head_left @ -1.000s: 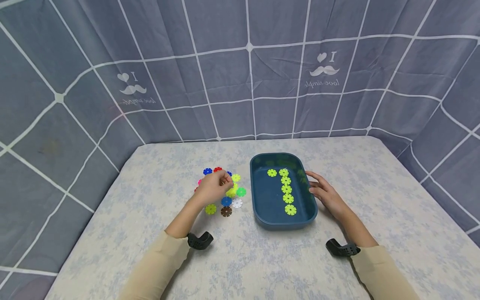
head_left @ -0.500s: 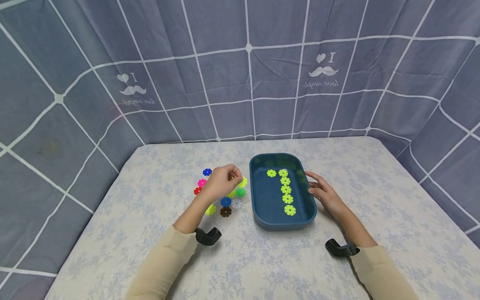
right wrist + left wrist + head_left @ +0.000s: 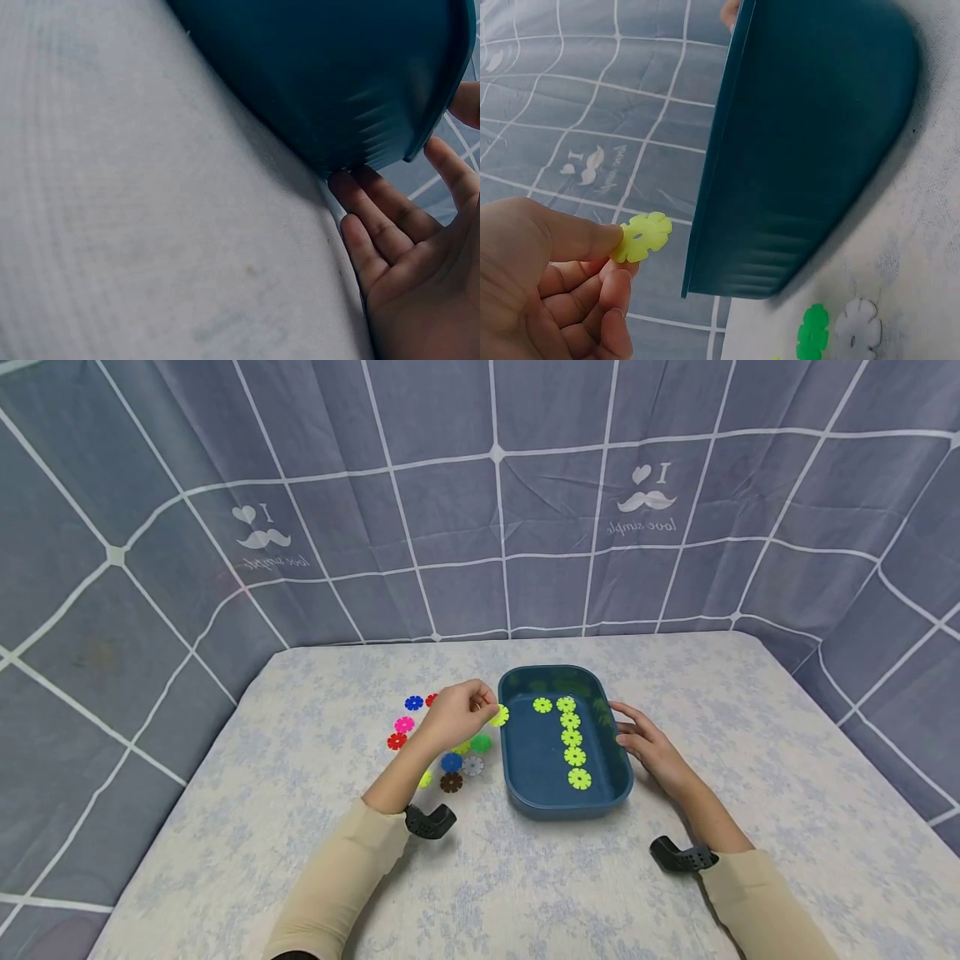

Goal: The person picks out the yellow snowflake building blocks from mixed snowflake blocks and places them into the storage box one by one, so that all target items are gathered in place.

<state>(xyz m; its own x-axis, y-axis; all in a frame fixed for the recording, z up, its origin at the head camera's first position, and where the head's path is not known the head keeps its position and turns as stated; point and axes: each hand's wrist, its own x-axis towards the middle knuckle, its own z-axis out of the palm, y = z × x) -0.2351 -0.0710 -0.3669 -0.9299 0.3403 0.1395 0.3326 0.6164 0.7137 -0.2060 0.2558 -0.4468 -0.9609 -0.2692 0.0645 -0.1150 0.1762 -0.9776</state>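
Between thumb and forefinger, the left hand (image 3: 459, 714) pinches a yellow-green flower-shaped disc (image 3: 500, 716) at the left rim of a dark teal bin (image 3: 528, 777). The left wrist view shows the same disc (image 3: 645, 237) held by its edge, the other fingers curled beneath. Inside the bin lie several yellow-green discs, most in a column (image 3: 572, 738), with one disc (image 3: 542, 705) left of its top. With fingers spread and relaxed, the right hand (image 3: 658, 758) touches the bin's right side; in the right wrist view its fingertips (image 3: 345, 184) rest against the wall.
Left of the bin, loose discs lie on the patterned tablecloth: blue (image 3: 414, 702), pink (image 3: 404, 724), red (image 3: 397, 741), brown (image 3: 452, 782), white (image 3: 473, 766) and green (image 3: 481, 743), some partly covered by the left hand. A grey checked curtain (image 3: 465, 518) stands behind the table.
Holding a yellow-green disc, the left hand has moved right from over the loose discs to the bin's left rim. The right hand and the bin have hardly moved.
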